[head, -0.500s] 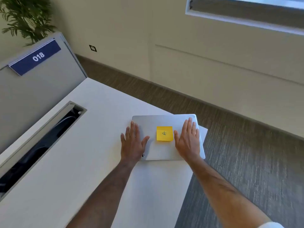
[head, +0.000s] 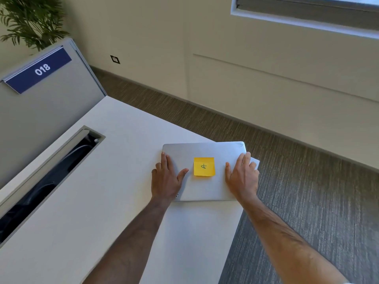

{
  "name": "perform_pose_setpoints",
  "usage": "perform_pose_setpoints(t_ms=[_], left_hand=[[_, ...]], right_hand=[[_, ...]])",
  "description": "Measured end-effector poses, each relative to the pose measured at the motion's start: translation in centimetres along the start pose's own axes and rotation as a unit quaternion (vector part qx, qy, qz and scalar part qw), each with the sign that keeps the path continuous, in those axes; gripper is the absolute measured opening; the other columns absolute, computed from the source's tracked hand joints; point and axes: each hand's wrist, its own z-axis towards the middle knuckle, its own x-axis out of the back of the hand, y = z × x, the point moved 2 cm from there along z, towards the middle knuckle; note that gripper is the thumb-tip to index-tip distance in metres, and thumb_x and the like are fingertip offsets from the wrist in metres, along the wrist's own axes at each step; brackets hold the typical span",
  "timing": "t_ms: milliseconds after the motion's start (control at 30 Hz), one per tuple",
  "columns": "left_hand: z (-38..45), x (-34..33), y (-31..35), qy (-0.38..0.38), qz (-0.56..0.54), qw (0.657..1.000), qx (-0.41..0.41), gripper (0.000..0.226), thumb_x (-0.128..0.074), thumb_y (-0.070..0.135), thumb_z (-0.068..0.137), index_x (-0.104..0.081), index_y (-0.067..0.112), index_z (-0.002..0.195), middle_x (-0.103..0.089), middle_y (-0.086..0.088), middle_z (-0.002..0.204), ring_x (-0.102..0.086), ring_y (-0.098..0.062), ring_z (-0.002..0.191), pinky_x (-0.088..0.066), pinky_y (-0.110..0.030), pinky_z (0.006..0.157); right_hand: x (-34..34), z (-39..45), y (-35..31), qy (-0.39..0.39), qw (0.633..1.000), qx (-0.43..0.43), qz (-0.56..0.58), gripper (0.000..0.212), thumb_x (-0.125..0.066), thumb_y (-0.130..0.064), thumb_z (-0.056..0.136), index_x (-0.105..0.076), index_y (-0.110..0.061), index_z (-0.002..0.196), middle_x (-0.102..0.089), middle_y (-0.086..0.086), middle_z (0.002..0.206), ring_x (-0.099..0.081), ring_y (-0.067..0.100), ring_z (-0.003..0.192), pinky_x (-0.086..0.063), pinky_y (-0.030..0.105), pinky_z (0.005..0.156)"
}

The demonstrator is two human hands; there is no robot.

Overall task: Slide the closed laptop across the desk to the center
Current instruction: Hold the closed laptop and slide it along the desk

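Laptop (head: 205, 187) — matt silvery metal

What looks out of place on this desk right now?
The closed laptop sits at the desk's far right corner, and its top right corner juts past the edge over the floor. The left hand and right hand lie flat on its lid, either side of a yellow sticky note.

The left hand (head: 166, 180) hides the laptop (head: 205, 187)'s near-left corner.
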Motion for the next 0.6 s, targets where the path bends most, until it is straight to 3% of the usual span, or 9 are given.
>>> perform_pose_setpoints(t_ms=[200, 400, 600], left_hand=[[-0.04, -0.17, 0.25, 0.001, 0.009, 1.0, 0.027, 0.092, -0.013, 0.072, 0.095, -0.03, 0.003, 0.153, -0.03, -0.021, 0.159, -0.049, -0.033, 0.116, -0.048, -0.043, 0.084], [-0.36, -0.27, 0.53, -0.005, -0.013, 0.998, 0.061, 0.086, -0.019, 0.074, 0.095, -0.03, 0.011, 0.152, -0.046, -0.018, 0.13, -0.049, -0.031, 0.107, -0.053, -0.042, 0.068], [-0.19, -0.67, 0.31, 0.011, -0.03, 0.998, 0.062, 0.083, -0.023, 0.073, 0.096, -0.031, 0.011, 0.151, -0.046, -0.016, 0.126, -0.048, -0.031, 0.107, -0.055, -0.043, 0.064]], right_hand=[[0.08, 0.35, 0.05, -0.014, 0.999, -0.03, 0.022, 0.072, -0.039, -0.057, 0.098, -0.034, -0.004, 0.147, -0.05, 0.017, 0.127, -0.055, 0.039, 0.105, -0.054, 0.044, 0.067], [-0.22, 0.39, 0.14, -0.009, 0.999, -0.036, 0.027, 0.073, -0.036, -0.059, 0.097, -0.032, -0.006, 0.147, -0.048, 0.017, 0.127, -0.054, 0.04, 0.105, -0.056, 0.046, 0.067], [-0.43, 0.49, 0.28, 0.004, 0.998, -0.035, 0.045, 0.072, -0.037, -0.059, 0.097, -0.032, -0.007, 0.146, -0.046, 0.016, 0.128, -0.053, 0.04, 0.105, -0.056, 0.048, 0.068]])
